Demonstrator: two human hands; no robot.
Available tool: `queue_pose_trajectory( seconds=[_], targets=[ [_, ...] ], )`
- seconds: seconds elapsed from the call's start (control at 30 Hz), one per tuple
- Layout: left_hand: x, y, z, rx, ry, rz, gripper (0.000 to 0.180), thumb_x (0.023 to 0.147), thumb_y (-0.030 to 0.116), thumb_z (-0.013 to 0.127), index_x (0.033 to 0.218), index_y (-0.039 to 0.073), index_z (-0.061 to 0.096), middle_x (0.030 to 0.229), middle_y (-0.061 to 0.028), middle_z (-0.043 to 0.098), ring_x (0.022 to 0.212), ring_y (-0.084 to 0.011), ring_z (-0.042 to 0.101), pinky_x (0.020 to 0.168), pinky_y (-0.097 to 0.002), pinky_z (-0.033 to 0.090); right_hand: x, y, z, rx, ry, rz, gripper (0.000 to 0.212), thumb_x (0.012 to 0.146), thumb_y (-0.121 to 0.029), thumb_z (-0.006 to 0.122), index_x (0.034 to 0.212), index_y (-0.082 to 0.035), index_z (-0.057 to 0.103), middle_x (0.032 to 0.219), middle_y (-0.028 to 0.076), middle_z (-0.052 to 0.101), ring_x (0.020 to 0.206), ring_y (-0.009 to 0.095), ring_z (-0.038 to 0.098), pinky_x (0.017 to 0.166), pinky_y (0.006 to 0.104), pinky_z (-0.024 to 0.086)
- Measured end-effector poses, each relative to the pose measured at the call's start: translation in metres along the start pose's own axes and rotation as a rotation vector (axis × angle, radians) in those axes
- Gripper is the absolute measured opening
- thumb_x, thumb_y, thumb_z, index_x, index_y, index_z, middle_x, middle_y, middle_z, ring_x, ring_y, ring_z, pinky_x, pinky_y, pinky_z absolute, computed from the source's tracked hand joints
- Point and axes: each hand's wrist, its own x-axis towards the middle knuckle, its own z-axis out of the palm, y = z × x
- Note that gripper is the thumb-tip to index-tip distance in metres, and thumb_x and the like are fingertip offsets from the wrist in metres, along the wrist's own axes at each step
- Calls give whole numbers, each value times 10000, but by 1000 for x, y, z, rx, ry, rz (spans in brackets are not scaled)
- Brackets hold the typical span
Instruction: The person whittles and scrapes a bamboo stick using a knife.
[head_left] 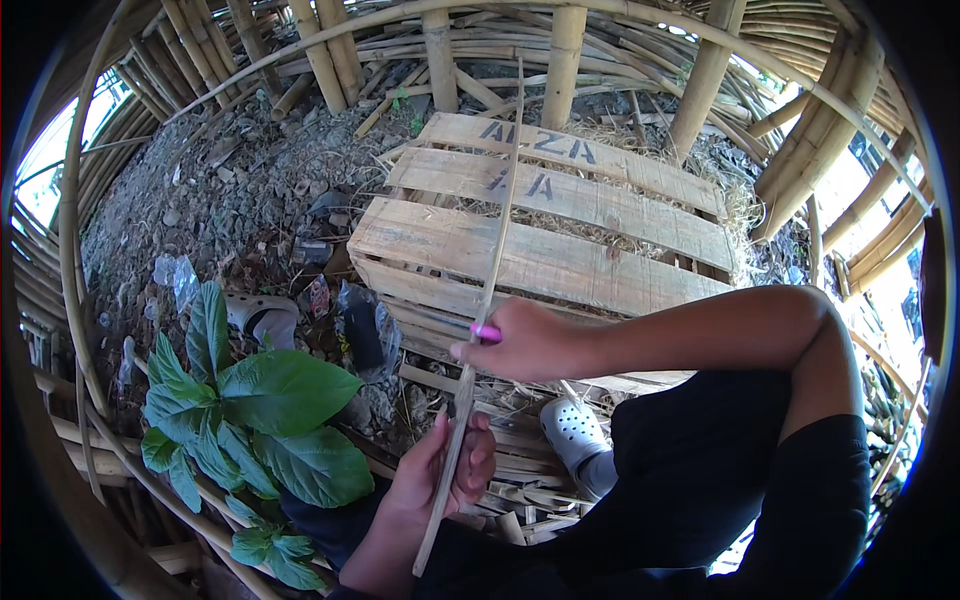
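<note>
A pale slatted wooden crate [600, 273], its inside hard to make out, lay ahead; a broad-leaved green plant [290, 390] stood left. A long thin bamboo strip [502, 225] crossed before the crate, gripped by the left hand [418, 478]; the right hand [537, 342] clutched a partly hidden pink object [487, 332] against it.

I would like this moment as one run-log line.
left hand: holds thin strip, lower part | right hand: grips pink object at strip | nearby: wooden crate, green plant

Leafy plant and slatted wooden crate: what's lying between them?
In the head view, a grey clog and a dark item show on littered ground between the leafy plant and the slatted wooden crate.
</note>
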Motion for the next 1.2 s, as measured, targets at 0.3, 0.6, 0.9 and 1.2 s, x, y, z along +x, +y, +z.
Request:
queue_pose_trajectory(
  seconds=[0.3, 0.6, 0.9, 1.2],
  targets=[
    [4, 16, -25, -299, -164, -104, 314, 1014, 347, 339, 1113, 66, 436, 738, -8, 399, 462, -62, 322, 333, -178, 263, -18, -12, 9, -322, -60, -251, 569, 948, -399, 433, 548, -23, 580, 472, 134, 527, 444, 322, 550, 466, 421, 462],
    [2, 10, -14, -191, -77, -134, 296, 1028, 358, 292, 1009, 101, 438, 621, 46, 331, 414, -35, 267, 326, -180, 216, -16, -15, 0, -756, 3, -457, 426, 904, -285, 429, 577, -73, 601, 528, 135, 565, 481, 318, 580, 460, 429, 474],
    [-15, -4, 16, 142, 184, -115, 293, 1012, 409, 337, 913, 149, 428, 611, 88, 287, 440, -19, 209, 358, -185, 131, -16, -12, -12, -902, 8, -323, 424, 904, -311, 410, 601, -71, 585, 525, 102, 570, 466, 295, 579, 444, 429, 470],
    [-16, -12, 26, 317, 239, -63, 346, 995, 482, 355, 929, 151, 434, 629, 75, 277, 464, -29, 201, 381, -193, 128, -32, -2, -3, -822, 57, -500, 439, 898, -283, 421, 533, -79, 554, 487, 101, 548, 424, 295, 551, 439, 409, 466]
  ],
)
